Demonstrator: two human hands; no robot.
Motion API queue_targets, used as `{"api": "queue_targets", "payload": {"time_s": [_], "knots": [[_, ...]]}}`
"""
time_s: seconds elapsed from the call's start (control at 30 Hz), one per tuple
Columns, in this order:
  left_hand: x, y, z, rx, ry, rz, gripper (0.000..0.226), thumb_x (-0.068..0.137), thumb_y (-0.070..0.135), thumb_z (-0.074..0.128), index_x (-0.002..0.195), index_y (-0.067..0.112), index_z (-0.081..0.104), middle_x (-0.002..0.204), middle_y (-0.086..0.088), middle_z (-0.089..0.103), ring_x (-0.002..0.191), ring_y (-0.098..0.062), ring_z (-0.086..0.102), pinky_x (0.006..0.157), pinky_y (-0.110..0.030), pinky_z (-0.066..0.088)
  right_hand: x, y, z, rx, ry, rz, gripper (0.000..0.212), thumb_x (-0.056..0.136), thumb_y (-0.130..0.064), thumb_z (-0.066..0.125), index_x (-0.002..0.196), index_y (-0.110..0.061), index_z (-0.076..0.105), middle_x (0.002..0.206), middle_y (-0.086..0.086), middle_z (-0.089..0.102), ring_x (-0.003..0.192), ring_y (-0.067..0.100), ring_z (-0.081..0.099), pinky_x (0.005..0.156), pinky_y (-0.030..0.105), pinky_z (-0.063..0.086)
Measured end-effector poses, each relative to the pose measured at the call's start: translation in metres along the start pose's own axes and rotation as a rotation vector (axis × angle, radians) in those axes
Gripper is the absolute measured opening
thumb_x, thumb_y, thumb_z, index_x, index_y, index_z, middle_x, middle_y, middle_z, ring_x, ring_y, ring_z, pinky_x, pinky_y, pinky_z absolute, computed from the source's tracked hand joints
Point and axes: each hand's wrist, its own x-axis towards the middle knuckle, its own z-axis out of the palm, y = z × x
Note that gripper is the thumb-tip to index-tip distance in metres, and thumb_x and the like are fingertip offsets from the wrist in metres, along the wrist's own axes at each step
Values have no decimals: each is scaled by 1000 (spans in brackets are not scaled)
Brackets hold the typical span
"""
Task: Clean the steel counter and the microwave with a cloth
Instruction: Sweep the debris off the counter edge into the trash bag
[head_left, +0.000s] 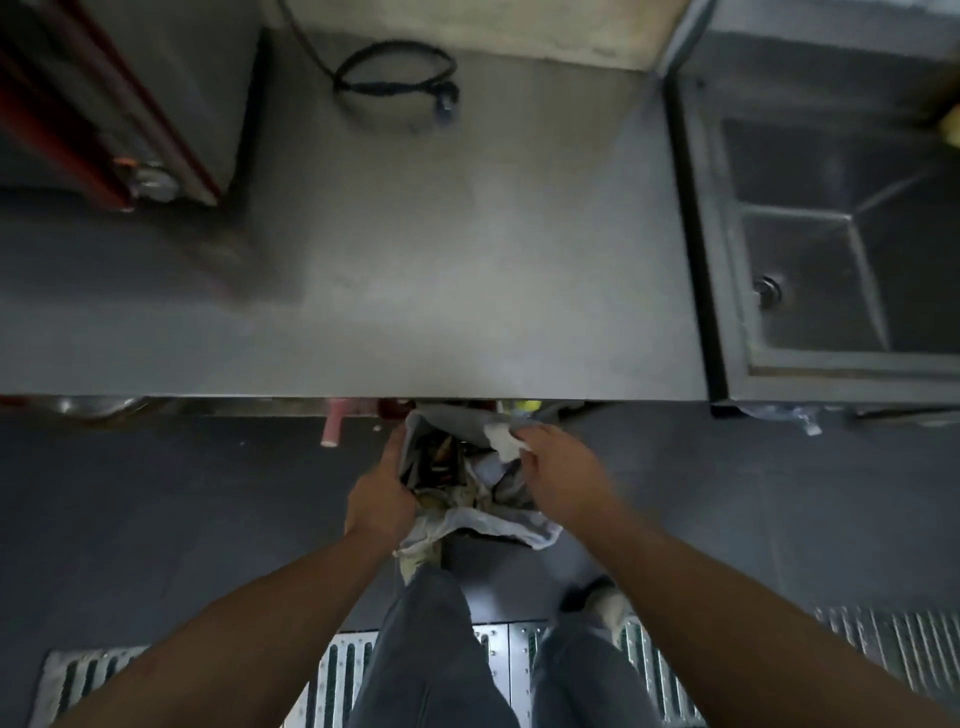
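Note:
The steel counter (415, 260) spans the upper half of the view. A grey and red microwave (130, 93) stands on it at the far left. Below the counter's front edge both hands hold a crumpled grey-white cloth (493, 525), which looks like a bag with dark items inside. My left hand (382, 499) grips its left edge. My right hand (561, 467) pinches its upper right edge, near a white patch.
A coiled black cable (395, 78) lies at the counter's back. A steel sink (831, 249) sits to the right. A pink cylinder (332, 423) pokes out under the counter edge. Metal floor grates (883, 639) run along the floor by my legs.

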Motion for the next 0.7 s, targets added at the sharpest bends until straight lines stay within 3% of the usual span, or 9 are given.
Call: {"api": "queue_targets", "payload": {"time_s": [0.13, 0.23, 0.37, 0.47, 0.57, 0.7], "knots": [[-11, 43, 40, 49, -67, 108, 84, 92, 10, 54, 154, 51, 14, 119, -13, 67, 97, -37, 66, 69, -31, 44, -46, 75, -33, 55, 69, 194, 36, 96, -20, 50, 129, -24, 61, 118, 9, 64, 104, 32, 62, 86, 35, 48], [-24, 80, 78, 131, -87, 205, 81, 94, 8, 47, 152, 54, 13, 125, -12, 64, 102, -36, 65, 73, -34, 47, -91, 147, -58, 85, 127, 359, 36, 94, -22, 48, 127, -20, 62, 112, 13, 66, 101, 35, 62, 80, 36, 47], [-56, 132, 137, 169, -105, 267, 78, 97, 9, 46, 153, 52, 15, 137, -11, 57, 115, -36, 61, 84, -35, 47, -164, 243, -81, 183, 233, 546, 39, 90, -23, 50, 126, -15, 64, 112, 19, 68, 103, 39, 63, 84, 38, 48], [-75, 165, 183, 223, -87, 274, 81, 95, 6, 45, 154, 49, 12, 131, -15, 60, 108, -37, 62, 84, -39, 50, -215, 311, -93, 243, 265, 689, 35, 93, -18, 51, 125, -13, 64, 113, 21, 68, 105, 40, 62, 84, 36, 46], [-84, 197, 235, 266, -71, 267, 81, 95, 8, 46, 154, 49, 10, 119, -16, 64, 94, -35, 64, 78, -40, 52, -260, 367, -99, 278, 258, 755, 41, 93, -24, 46, 129, -15, 62, 115, 20, 68, 107, 39, 62, 87, 35, 46], [-104, 249, 307, 256, -81, 302, 71, 97, 14, 49, 155, 40, 18, 119, -11, 63, 98, -35, 63, 75, -34, 43, -289, 435, -105, 343, 263, 821, 36, 93, -17, 51, 127, -14, 61, 114, 21, 68, 106, 40, 63, 86, 36, 47]]}}
